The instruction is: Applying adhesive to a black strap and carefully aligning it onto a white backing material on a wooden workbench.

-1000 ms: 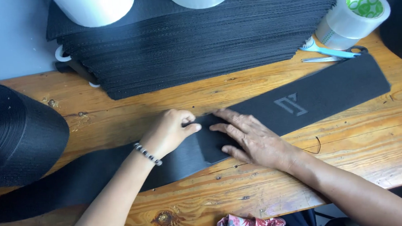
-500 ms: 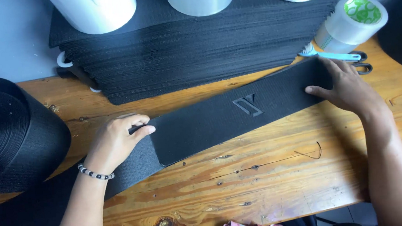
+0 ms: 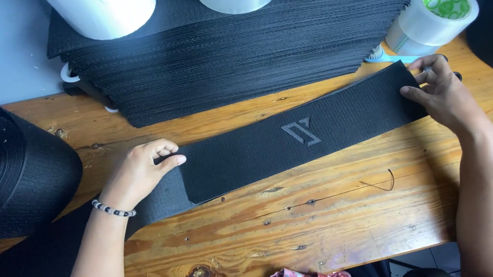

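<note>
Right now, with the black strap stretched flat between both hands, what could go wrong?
The left hand pins the black strap where the cut piece overlaps the band running to the big roll; if that hand slips, the ends may shift out of line. The right hand works close to the tape roll and blue-handled scissors, so it might knock them. The loose thread could catch underneath.

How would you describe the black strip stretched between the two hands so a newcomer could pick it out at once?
Start at the wooden table and the tall stack of black strips at its back edge. Just in front lies one flat black strip, pinned by the left hand and the right hand. Unlike the stacked ones, it lies alone and shows an angular grey emblem at its middle.
</note>
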